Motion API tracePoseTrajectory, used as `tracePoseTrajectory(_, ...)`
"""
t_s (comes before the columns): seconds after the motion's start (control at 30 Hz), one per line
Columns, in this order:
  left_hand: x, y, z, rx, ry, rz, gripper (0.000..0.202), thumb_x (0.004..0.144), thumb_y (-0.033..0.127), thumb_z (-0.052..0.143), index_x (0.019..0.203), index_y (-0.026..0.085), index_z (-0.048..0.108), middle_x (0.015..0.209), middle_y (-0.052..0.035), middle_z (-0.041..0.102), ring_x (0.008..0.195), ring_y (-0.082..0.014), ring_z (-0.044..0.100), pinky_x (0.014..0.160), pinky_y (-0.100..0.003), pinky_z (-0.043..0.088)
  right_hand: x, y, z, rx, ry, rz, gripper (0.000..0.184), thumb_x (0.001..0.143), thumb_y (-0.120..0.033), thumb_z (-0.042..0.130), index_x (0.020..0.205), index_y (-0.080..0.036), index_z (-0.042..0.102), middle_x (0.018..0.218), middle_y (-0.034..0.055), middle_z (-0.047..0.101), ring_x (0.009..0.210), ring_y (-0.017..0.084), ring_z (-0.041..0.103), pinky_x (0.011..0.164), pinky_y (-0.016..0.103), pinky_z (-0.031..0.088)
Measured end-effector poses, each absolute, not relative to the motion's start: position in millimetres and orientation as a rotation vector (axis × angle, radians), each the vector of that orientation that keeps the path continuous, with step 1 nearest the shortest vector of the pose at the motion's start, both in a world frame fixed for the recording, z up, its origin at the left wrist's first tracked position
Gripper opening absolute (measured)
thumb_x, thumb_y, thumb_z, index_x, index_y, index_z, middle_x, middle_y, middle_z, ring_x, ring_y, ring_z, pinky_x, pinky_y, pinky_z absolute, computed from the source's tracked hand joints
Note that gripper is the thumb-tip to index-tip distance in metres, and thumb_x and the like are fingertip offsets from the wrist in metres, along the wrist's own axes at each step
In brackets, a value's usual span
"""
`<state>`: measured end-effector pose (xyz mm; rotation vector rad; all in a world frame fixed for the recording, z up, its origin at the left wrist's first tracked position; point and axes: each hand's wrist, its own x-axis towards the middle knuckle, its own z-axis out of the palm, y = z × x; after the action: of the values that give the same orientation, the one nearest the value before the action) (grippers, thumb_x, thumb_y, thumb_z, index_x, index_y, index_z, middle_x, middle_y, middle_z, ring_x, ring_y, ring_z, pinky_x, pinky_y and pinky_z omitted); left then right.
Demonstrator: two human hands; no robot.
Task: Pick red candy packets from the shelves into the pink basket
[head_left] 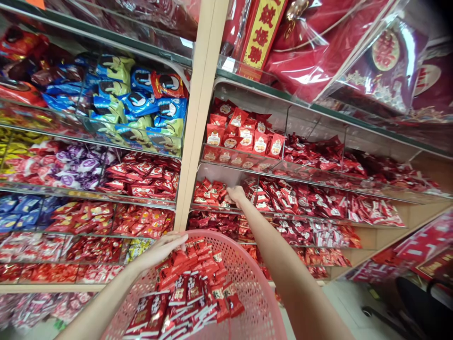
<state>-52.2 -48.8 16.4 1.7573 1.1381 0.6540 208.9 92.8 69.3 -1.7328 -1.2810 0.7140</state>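
A pink perforated plastic basket is in front of me, holding many small red wrapped snack packets. My left hand lies over its far left rim, fingers pointing right and gripping the edge; the thumb is hard to see. My right arm reaches past the basket to a clear-fronted shelf compartment. There my right hand has curled fingers at the right side of a small pile of red candy packets, closed on a packet that the fingers partly hide.
A wooden upright divides the shelves. Blue and green packets fill the upper left bin, with purple and white candies below. Clear lips front the bins. Large red wrapped goods stand at upper right. A black chair is at lower right.
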Motion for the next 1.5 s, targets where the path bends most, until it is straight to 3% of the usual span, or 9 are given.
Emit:
tracePoseTrajectory(0.2,-52,-46,13,1.802,1.131,0.654,0.049,0.082,0.058,0.037,0.067,0.020,0.063,0.097,-0.0025,0.064,0.105,-0.0224,0.049,0.103,-0.034,0.026,205,69,89,-1.578,-1.246,0.633,0.021,0.075,-0.016,0.050,0.058,-0.020,0.038,0.046,-0.0027,0.055,0.051,0.013,0.064,0.044,0.016,0.047)
tracePoseTrajectory(0.33,-51,-46,16,1.793,1.129,0.653,0.048,0.082,0.057,0.037,0.066,0.019,0.062,0.094,-0.0023,0.064,0.099,-0.0207,0.052,0.098,-0.033,0.031,214,23,98,-1.393,-1.288,0.591,0.016,0.071,-0.019,0.054,0.061,-0.019,0.041,0.049,-0.0037,0.057,0.052,0.013,0.063,0.050,0.019,0.050)
tracePoseTrajectory(0.43,-50,-46,18,1.812,1.118,0.634,0.048,0.082,0.057,0.037,0.066,0.020,0.063,0.093,-0.0018,0.065,0.098,-0.0203,0.052,0.098,-0.032,0.032,220,-32,95,-1.280,-1.247,0.735,0.015,0.070,-0.024,0.056,0.063,-0.018,0.045,0.053,-0.0025,0.060,0.054,0.013,0.063,0.055,0.023,0.051)
tracePoseTrajectory(0.63,-49,-48,22,1.814,1.113,0.634,0.047,0.082,0.057,0.038,0.068,0.020,0.064,0.092,-0.0018,0.065,0.098,-0.0214,0.053,0.100,-0.034,0.031,225,-127,32,-1.440,-1.044,1.298,0.025,0.064,-0.036,0.063,0.061,-0.018,0.046,0.058,0.0003,0.064,0.060,0.016,0.064,0.061,0.029,0.052)
tracePoseTrajectory(0.77,-46,-51,28,1.799,1.135,0.629,0.047,0.081,0.057,0.039,0.066,0.021,0.066,0.101,-0.0002,0.065,0.106,-0.0226,0.050,0.102,-0.032,0.028,232,-151,-17,-1.644,-0.867,1.469,0.031,0.055,-0.036,0.069,0.058,-0.018,0.044,0.054,0.0011,0.063,0.059,0.017,0.064,0.063,0.032,0.052)
tracePoseTrajectory(0.93,-44,-52,31,1.784,1.148,0.627,0.048,0.081,0.057,0.039,0.065,0.021,0.066,0.099,-0.0013,0.066,0.106,-0.0226,0.050,0.103,-0.033,0.026,232,-156,-36,-1.647,-0.841,1.565,0.031,0.055,-0.034,0.070,0.058,-0.017,0.044,0.057,-0.0006,0.060,0.061,0.017,0.064,0.070,0.032,0.052)
tracePoseTrajectory(1.1,-44,-53,30,1.781,1.127,0.627,0.047,0.081,0.055,0.040,0.067,0.021,0.068,0.098,-0.0015,0.066,0.102,-0.0221,0.052,0.097,-0.032,0.034,224,-156,-47,-1.691,-0.837,1.569,0.036,0.054,-0.032,0.073,0.060,-0.019,0.040,0.054,-0.0032,0.056,0.060,0.017,0.064,0.067,0.031,0.051)
tracePoseTrajectory(1.5,-46,-50,26,1.784,1.161,0.626,0.048,0.080,0.058,0.040,0.067,0.021,0.067,0.101,-0.0018,0.066,0.105,-0.0235,0.050,0.099,-0.033,0.031,222,-162,-61,-1.720,-0.742,1.445,0.035,0.055,-0.034,0.069,0.056,-0.022,0.037,0.050,-0.0038,0.048,0.058,0.017,0.060,0.060,0.030,0.049)
